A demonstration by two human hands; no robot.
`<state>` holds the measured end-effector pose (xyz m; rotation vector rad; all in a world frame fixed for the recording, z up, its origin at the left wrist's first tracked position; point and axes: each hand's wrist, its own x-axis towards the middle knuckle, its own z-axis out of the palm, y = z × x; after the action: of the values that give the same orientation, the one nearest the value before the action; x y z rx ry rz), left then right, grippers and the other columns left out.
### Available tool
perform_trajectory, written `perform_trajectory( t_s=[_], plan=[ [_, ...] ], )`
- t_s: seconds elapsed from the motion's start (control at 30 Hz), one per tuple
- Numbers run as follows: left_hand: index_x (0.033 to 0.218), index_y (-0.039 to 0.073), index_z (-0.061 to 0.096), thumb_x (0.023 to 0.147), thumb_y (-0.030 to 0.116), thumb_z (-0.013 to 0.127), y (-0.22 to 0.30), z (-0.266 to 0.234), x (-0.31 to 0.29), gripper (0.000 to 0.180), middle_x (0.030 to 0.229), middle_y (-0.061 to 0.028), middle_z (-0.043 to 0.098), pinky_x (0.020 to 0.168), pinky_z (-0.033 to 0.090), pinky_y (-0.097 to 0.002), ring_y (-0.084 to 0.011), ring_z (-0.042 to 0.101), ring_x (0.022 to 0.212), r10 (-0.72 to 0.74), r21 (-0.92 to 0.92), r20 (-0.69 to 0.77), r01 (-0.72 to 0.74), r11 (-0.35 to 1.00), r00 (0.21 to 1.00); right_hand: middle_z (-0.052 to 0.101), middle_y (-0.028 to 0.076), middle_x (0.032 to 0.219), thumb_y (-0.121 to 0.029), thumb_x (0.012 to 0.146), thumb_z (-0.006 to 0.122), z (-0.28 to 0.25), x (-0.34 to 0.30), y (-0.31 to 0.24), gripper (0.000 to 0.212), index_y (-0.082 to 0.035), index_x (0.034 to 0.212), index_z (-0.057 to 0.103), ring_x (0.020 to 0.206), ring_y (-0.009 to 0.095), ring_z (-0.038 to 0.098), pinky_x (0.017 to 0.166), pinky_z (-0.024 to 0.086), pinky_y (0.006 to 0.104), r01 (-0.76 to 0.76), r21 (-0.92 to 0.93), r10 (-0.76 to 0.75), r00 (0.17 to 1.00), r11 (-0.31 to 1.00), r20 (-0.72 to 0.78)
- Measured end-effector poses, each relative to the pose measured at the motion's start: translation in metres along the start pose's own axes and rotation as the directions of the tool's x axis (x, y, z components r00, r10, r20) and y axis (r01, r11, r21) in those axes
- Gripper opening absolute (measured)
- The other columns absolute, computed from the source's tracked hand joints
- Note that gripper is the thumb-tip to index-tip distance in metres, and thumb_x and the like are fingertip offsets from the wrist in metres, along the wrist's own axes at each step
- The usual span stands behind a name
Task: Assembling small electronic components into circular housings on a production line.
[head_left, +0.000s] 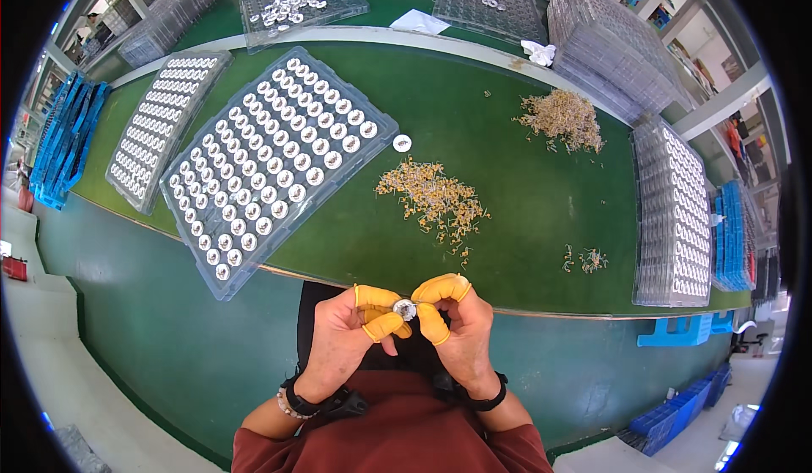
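Observation:
Close to my body, at the table's near edge, I hold a small round white-and-silver part (405,310) with its hollow side facing up. The yellow-covered fingertips of my left hand (345,328) are closed round its left side. My right hand (463,328), also in yellow finger covers, pinches at the part's right rim; whatever lies between those fingertips is too small to make out. Ahead of my hands lies a pile of small orange components with wire legs (430,201). To the left, a clear tray (313,192) carries rows of similar round parts. One loose round part (402,143) rests beside it.
Another filled tray (127,187) stands farther left. Paler components are heaped (560,121) at the far right, with a small cluster (592,260) nearer. Stacked trays (651,245) line the right side. A shelf at the back holds a tray of loose parts (355,6).

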<state>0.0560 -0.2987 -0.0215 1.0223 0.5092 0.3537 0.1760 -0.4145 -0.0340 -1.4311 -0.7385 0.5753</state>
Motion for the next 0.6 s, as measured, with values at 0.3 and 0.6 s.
perform_trajectory(
  t_s=[0.3,0.6],
  plan=[
    [0.102,-0.005,0.062,0.087,0.000,0.065,-0.001,-0.002,0.001,0.015,0.091,-0.0122,0.068,0.052,0.055,-0.0251,-0.0173,0.066,0.072,0.028,0.024,-0.036,-0.027,0.999,0.999,0.061,0.011,0.095,0.004,0.085,0.063,0.006,-0.001,0.005,0.011,0.002,0.092,0.055,0.082,0.013,0.060,0.072,0.052,0.0251,0.123,-0.149,-0.125,0.992,0.981,-0.007],
    [0.101,-0.005,0.063,0.086,0.000,0.067,-0.001,-0.004,0.002,0.017,0.090,-0.0116,0.067,0.052,0.055,-0.0246,-0.0161,0.066,0.071,0.020,0.035,-0.024,-0.019,0.999,1.000,0.064,0.009,0.087,0.004,0.080,0.068,0.010,0.000,0.013,0.017,-0.001,0.091,0.057,0.064,0.015,0.061,0.058,0.049,0.0249,0.203,-0.157,-0.216,0.974,0.967,-0.067]
  ],
)
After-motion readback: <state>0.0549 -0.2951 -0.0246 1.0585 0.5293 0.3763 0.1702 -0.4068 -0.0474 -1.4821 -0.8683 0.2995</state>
